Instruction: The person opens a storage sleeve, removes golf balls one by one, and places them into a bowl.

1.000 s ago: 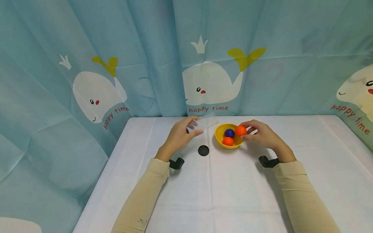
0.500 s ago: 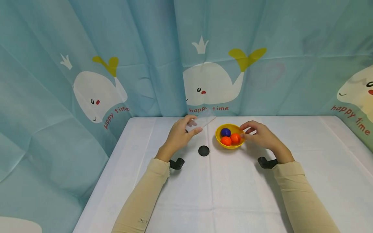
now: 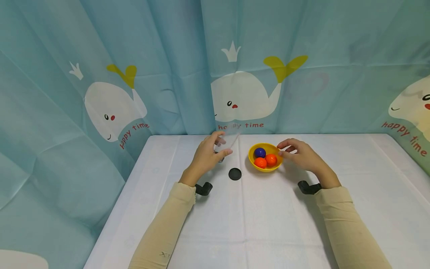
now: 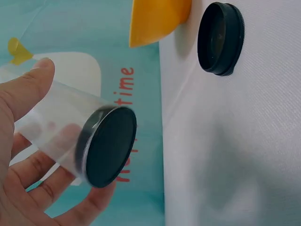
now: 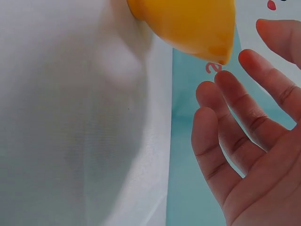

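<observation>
My left hand (image 3: 209, 153) grips a clear plastic tube (image 4: 66, 108) with a black cap (image 4: 112, 147) on its lower end; the tube tilts above the table. To its right stands a yellow bowl (image 3: 265, 169), holding a blue ball (image 3: 260, 152) and two orange balls (image 3: 260, 163). At the bowl's right rim is my right hand (image 3: 300, 154), fingers loosely bent with nothing between them. In the right wrist view its fingertips (image 5: 225, 77) lie close by the yellow bowl (image 5: 193, 28).
A loose black cap (image 3: 234, 174) lies on the white tablecloth (image 3: 252, 224) in front of the bowl, hollow side seen in the left wrist view. Behind the table hangs a light blue curtain (image 3: 188, 93) with whale prints.
My right hand has let go of an orange ball, which now rests in the bowl beside the others. The tube in my left hand has tipped more upright and moved slightly left.
</observation>
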`<state>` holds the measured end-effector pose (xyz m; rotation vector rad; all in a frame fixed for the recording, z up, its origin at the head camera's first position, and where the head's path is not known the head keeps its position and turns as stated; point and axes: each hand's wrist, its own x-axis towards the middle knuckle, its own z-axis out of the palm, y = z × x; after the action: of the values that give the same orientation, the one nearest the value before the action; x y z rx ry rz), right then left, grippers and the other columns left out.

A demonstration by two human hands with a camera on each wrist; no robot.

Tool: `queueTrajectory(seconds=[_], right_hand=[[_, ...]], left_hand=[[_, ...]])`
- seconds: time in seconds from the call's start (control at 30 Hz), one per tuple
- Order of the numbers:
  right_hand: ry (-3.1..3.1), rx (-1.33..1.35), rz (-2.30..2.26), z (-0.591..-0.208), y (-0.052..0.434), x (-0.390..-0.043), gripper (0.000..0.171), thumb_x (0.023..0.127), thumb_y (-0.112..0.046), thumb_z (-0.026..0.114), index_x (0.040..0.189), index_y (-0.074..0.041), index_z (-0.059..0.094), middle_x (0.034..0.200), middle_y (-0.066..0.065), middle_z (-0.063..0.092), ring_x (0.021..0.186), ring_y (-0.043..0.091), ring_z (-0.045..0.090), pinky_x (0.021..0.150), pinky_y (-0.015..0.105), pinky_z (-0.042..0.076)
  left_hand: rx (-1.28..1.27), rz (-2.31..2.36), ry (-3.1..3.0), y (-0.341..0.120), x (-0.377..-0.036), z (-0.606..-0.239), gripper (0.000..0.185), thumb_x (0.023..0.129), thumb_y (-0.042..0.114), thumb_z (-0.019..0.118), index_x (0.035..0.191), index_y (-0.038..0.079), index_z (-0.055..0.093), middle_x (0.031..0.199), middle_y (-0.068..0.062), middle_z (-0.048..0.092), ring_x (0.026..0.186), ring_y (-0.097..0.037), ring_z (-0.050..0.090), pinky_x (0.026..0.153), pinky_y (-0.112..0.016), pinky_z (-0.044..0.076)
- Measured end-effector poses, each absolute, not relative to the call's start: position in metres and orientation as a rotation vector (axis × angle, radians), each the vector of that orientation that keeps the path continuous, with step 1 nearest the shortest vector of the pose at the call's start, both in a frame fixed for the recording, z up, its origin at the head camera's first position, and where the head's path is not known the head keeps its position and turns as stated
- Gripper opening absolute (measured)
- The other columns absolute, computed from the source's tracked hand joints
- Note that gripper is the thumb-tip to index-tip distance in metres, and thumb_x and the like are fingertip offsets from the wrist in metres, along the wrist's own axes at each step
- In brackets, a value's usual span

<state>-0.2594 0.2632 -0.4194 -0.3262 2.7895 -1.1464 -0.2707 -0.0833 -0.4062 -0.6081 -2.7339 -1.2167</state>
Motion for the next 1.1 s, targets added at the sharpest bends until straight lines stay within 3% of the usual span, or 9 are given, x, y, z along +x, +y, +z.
queueTrajectory(seconds=[0.23, 0.43, 0.77, 1.1], right_hand=[[2.841, -0.362, -1.168, -0.414, 0.266, -0.257, 0.035, 0.103, -0.028, 0.061, 0.127, -0.004, 0.064, 0.129, 0.017, 0.064, 0.113, 0.034, 0.058, 0.090, 0.040, 0.049], [2.879, -0.370, -1.193, -0.409, 0.268, -0.254, 0.036, 0.104, -0.029, 0.059, 0.128, -0.002, 0.063, 0.126, 0.016, 0.066, 0.112, 0.032, 0.059, 0.093, 0.042, 0.048], [2.888, -0.328, -1.204, -0.404, 0.272, -0.251, 0.037, 0.103, -0.033, 0.060, 0.128, -0.005, 0.063, 0.127, 0.016, 0.065, 0.115, 0.033, 0.058, 0.095, 0.048, 0.047], [2.894, -0.321, -1.225, -0.402, 0.275, -0.249, 0.034, 0.103, -0.032, 0.060, 0.125, -0.006, 0.064, 0.127, 0.016, 0.066, 0.116, 0.033, 0.059, 0.095, 0.046, 0.046]], left_hand=[[-0.590, -1.243, -2.756, -0.084, -0.274, -0.414, 0.072, 0.092, 0.032, 0.078, 0.150, 0.013, 0.041, 0.124, -0.010, 0.067, 0.107, -0.026, 0.059, 0.086, -0.041, 0.053], [-0.569, -1.276, -2.779, -0.085, -0.275, -0.421, 0.065, 0.092, 0.025, 0.079, 0.144, 0.009, 0.042, 0.124, -0.012, 0.066, 0.096, -0.026, 0.059, 0.082, -0.040, 0.050], [-0.517, -1.270, -2.804, -0.087, -0.281, -0.430, 0.059, 0.090, 0.020, 0.081, 0.134, 0.009, 0.044, 0.119, -0.008, 0.066, 0.106, -0.029, 0.062, 0.087, -0.041, 0.054], [-0.526, -1.247, -2.842, -0.087, -0.281, -0.435, 0.058, 0.089, 0.023, 0.081, 0.132, 0.011, 0.044, 0.118, -0.009, 0.065, 0.094, -0.025, 0.062, 0.085, -0.041, 0.052]])
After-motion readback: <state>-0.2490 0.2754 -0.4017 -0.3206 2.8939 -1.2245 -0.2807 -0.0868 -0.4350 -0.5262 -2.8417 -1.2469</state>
